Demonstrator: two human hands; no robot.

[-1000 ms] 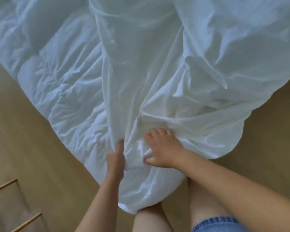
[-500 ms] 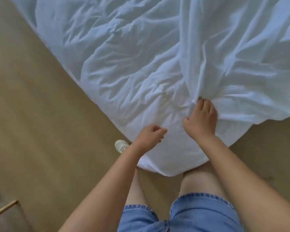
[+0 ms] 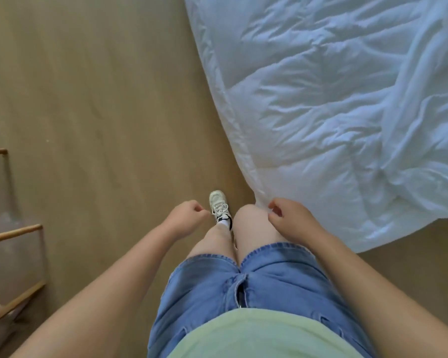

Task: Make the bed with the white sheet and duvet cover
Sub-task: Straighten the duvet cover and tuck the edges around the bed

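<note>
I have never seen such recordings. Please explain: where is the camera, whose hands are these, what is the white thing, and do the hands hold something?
There is no machine here: a person works with their own bare hands. All the pictures come from one wide camera worn on that person's head. It looks down, so you also see their blue shorts and one shoe on the tan floor. The wrinkled white bedding fills the upper right, and what lies under it is hidden. The left hand is loosely curled above the floor and holds nothing. The right hand has its fingers curled right at the bedding's edge, but the picture does not show whether it pinches the cloth. A wooden rack stands at the left edge.
</note>
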